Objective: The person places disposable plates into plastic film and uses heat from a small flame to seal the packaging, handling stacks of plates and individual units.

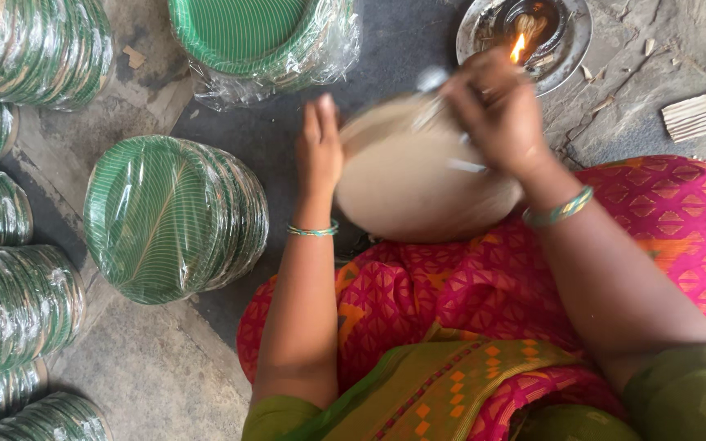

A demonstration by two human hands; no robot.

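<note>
A round stack of beige paper plates in clear plastic wrap (pixel 418 184) sits over the lap; the right hand (pixel 492 110) grips its top wrap, the left hand (pixel 320 147) presses flat-fingered against its side. A small flame (pixel 518 47) burns in the round steel dish (pixel 484 24).

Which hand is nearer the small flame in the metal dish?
Right. The right hand sits just below the flame, nearly touching it; the left hand is farther away, across the stack of plates.
</note>
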